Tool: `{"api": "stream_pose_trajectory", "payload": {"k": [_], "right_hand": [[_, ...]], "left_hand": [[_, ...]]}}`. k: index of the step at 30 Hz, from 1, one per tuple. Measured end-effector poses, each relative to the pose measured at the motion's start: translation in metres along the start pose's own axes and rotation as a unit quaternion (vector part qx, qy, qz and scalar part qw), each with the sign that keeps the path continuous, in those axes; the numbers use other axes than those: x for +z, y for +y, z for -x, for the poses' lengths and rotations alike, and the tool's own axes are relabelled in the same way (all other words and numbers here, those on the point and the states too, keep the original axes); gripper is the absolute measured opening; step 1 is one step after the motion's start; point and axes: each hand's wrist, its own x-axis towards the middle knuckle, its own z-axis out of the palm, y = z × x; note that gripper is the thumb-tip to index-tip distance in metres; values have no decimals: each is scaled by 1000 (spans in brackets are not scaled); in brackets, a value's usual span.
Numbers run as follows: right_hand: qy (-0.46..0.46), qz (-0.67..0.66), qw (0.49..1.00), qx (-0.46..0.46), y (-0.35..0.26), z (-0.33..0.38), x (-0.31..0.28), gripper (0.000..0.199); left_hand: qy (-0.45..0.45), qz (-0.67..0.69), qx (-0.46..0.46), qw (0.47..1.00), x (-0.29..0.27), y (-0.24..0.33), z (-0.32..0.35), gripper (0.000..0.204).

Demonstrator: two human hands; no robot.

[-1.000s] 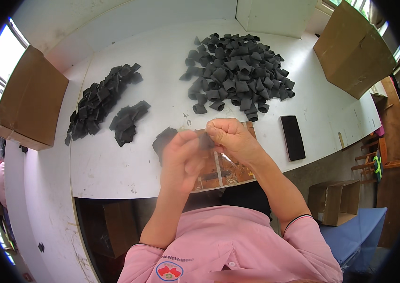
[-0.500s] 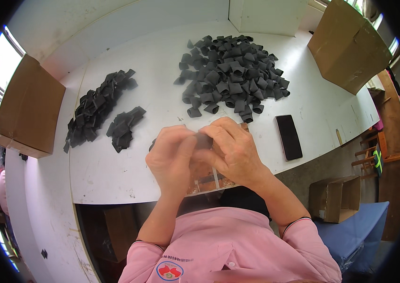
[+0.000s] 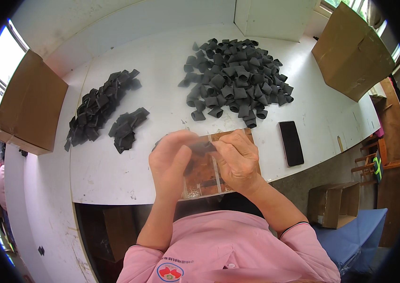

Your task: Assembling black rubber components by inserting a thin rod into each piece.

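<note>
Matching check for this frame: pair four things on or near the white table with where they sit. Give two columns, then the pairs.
Things:
1. big pile of curled black pieces
2. flat black pieces
3. black phone
4. small black piece

Places:
A. pinched between the left hand and the right hand, above a brown board
B. lying flat near the table's right front edge
C. far side of the white table, right of centre
D. left part of the table, near a cardboard box

Pairs: 1-C, 2-D, 3-B, 4-A
</note>
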Motion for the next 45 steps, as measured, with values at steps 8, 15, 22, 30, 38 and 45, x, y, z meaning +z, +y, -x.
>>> {"api": "stream_pose_trajectory", "payload": {"k": [8,15,22,30,38,45], "right_hand": [[-140,-232,939,211,-2,-20,-19,18],[-152,-126,974,114,-3,-21,-6,11],[-115,-6,991,66,-6,-15,-6,9],[-93,-44,993,58,-2,-12,-2,11],[-48,-34,995,83,-3,2,0,12],[-155,-64,976,139,-11,-24,-20,18]], "left_hand": [[-109,-319,141,931,3,17,-14,13],[-57,-232,137,961,-15,-10,-8,12],[-43,-239,165,956,-6,-16,-9,10],[-65,-181,79,978,-9,-12,-5,10],[-74,-159,63,982,-1,-8,-8,14],[-128,-363,219,897,3,16,-17,17]]}}
